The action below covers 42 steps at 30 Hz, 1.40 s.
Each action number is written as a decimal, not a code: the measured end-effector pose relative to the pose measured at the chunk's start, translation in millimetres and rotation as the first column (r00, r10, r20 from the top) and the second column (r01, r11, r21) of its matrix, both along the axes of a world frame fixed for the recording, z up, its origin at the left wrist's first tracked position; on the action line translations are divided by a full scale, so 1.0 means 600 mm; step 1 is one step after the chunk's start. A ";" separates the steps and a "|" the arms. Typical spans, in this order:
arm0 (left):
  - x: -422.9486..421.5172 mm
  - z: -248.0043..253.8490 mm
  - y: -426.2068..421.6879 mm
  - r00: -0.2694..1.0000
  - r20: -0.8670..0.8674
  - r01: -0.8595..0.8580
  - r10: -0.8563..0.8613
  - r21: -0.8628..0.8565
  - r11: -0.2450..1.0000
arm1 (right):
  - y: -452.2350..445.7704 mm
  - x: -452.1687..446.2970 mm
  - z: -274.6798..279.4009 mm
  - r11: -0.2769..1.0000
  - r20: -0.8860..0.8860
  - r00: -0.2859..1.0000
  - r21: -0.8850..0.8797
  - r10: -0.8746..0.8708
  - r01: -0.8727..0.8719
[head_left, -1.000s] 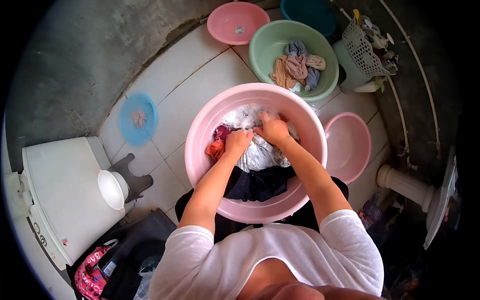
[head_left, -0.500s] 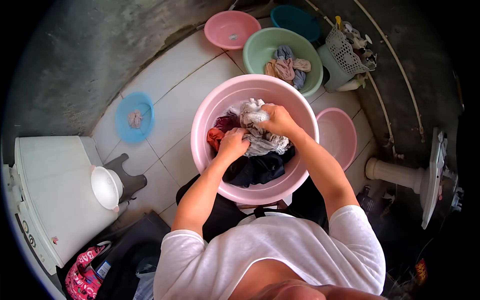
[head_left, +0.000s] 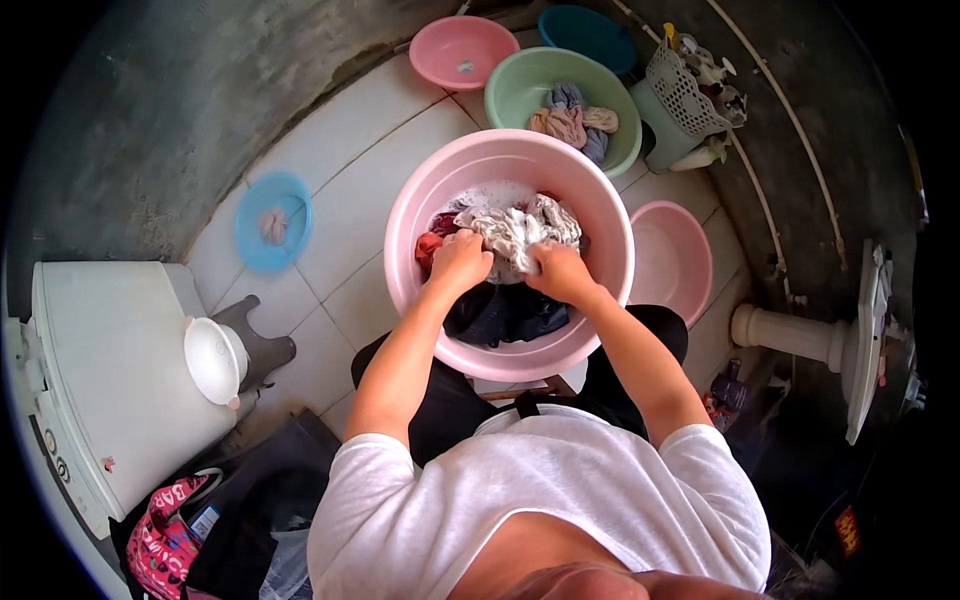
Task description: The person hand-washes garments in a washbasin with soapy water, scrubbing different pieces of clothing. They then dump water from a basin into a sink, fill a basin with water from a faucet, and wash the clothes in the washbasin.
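Note:
A large pink tub (head_left: 408,170) holds foamy water and wet clothes between my knees. My left hand (head_left: 461,259) is closed on the left side of a whitish patterned cloth (head_left: 513,236). On the same cloth's right side, my right hand (head_left: 558,270) is closed too. Dark clothing (head_left: 505,315) lies in the near part of the tub, below both hands. An orange-red cloth (head_left: 428,248) shows at the left, beside my left hand. White suds (head_left: 492,194) float along the far side.
Beyond the tub are a green basin (head_left: 510,95) with clothes, a pink basin (head_left: 463,45) and a teal basin (head_left: 588,38). Another pink basin (head_left: 672,258) stands right, a blue basin (head_left: 250,235) left. A white machine (head_left: 130,370) and a pedestal sink (head_left: 790,333) flank me.
The whitish cloth, bunched up under my right hand half a second ago, now lies lower and more spread. My right hand has moved down toward me; my left hand has shifted slightly up.

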<state>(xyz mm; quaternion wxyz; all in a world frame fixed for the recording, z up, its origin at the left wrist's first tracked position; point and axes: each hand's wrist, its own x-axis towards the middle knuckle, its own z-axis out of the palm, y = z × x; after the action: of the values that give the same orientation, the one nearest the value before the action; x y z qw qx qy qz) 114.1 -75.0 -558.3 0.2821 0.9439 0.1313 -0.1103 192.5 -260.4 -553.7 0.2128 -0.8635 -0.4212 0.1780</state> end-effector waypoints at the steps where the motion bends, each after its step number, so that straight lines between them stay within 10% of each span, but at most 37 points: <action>1: -0.004 0.012 -0.003 1.000 0.009 0.003 -0.003 -0.022 1.000 | -0.009 -0.017 -0.019 1.000 0.085 0.996 -0.006 -0.006 0.006; 10: 0.030 0.158 0.002 0.906 0.420 0.225 -0.059 -0.357 0.907 | -0.014 -0.019 -0.026 0.999 -0.026 0.999 -0.027 -0.028 0.027; 12: 0.041 0.071 -0.021 0.884 0.459 -0.069 0.088 -0.057 0.996 | -0.016 -0.016 -0.035 0.985 -0.147 0.983 0.119 -0.108 0.126; 14: 0.017 -0.004 -0.069 1.000 0.002 -0.018 0.017 0.075 0.997 | -0.022 -0.017 -0.035 0.967 -0.198 0.971 0.185 -0.136 0.174; 16: -0.028 -0.060 -0.117 0.980 0.189 -0.092 0.061 0.161 0.983 | -0.028 -0.012 -0.038 0.969 -0.214 0.970 0.193 -0.114 0.156; 24: -0.107 0.058 -0.134 0.995 0.078 0.053 -0.057 0.052 0.997 | -0.031 0.014 -0.098 0.955 -0.191 0.978 0.265 -0.086 0.136; 30: -0.219 0.211 -0.034 0.848 0.491 -0.298 0.199 0.130 0.946 | -0.037 0.040 -0.140 0.934 -0.267 0.963 0.338 -0.024 0.117; 34: -0.445 0.351 0.052 0.733 0.582 -0.642 0.351 0.424 0.639 | -0.031 0.040 -0.121 0.943 -0.235 0.972 0.326 0.005 0.074; 37: -0.673 0.470 0.092 0.592 0.628 -0.741 0.506 0.671 0.034 | -0.027 0.038 -0.104 0.966 -0.197 0.980 0.257 0.026 0.026; 39: -0.810 0.557 0.086 0.288 0.731 -0.598 0.619 0.642 -0.480 | -0.023 0.033 -0.096 0.965 -0.237 0.971 0.259 0.021 0.042; 42: -0.988 0.623 0.061 -0.044 0.821 -0.360 0.570 0.519 -0.775 | -0.026 0.045 -0.112 0.966 -0.198 0.980 0.259 0.029 0.024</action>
<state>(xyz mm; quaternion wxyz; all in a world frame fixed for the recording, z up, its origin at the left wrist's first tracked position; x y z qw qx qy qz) -478.4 -38.4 -184.7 -0.4171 0.3746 0.8113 0.1658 219.7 -276.1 -620.8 0.3650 -0.8053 -0.4185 0.2075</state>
